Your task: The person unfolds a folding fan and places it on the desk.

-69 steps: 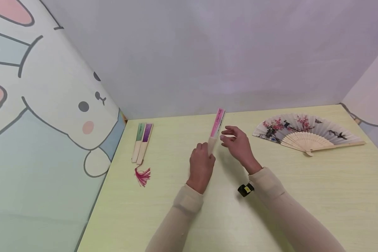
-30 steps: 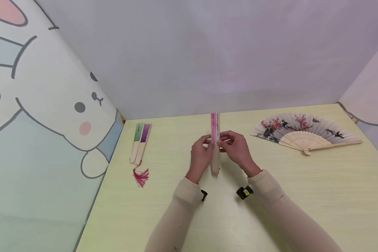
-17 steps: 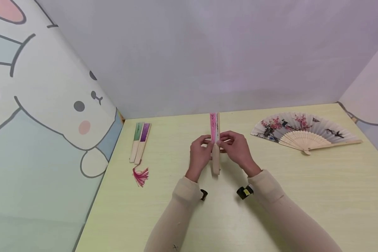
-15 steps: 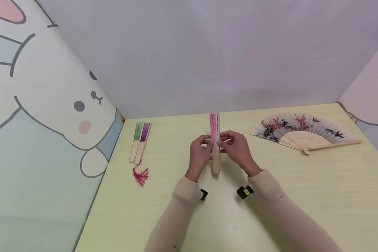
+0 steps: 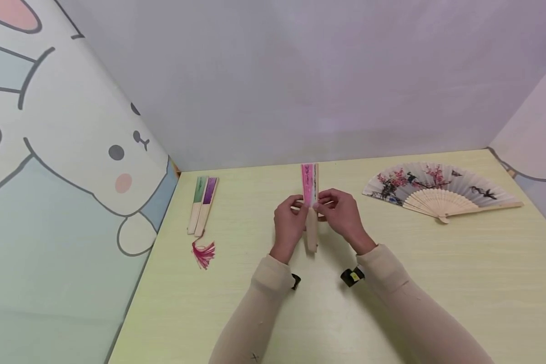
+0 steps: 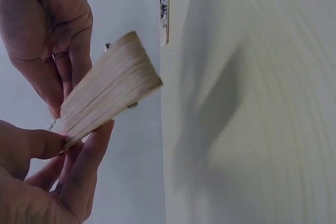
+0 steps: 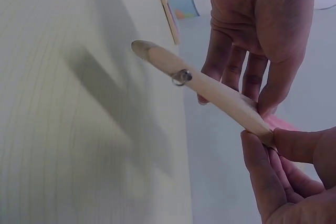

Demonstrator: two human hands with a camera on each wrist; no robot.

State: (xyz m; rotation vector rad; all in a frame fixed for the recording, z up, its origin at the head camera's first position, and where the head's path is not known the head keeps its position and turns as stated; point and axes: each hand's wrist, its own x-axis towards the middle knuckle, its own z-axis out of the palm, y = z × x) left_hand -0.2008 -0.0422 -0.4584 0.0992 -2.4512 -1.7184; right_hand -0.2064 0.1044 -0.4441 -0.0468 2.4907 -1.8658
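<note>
A pink folding fan (image 5: 312, 230) with pale wooden ribs is held above the table, its pink end pointing away and only narrowly spread. My left hand (image 5: 289, 222) pinches its left side between thumb and fingers, just where the ribs meet the pink leaf. On the opposite side my right hand (image 5: 341, 215) pinches the fan at the same height. In the left wrist view the bare rib end of the fan (image 6: 113, 82) sticks out past both hands. A small metal rivet (image 7: 182, 77) shows near that end in the right wrist view.
Two folded fans, one green (image 5: 197, 205) and one purple (image 5: 208, 205), lie side by side at the left, with a pink tassel (image 5: 203, 254) below. An opened floral fan (image 5: 441, 194) lies at the right. A grey wall (image 5: 318, 91) stands behind the table.
Earlier the left hand alone gripped the fan's lower end and the right hand was apart from it. Now both pinch its middle, and the pink leaf has spread slightly wider.
</note>
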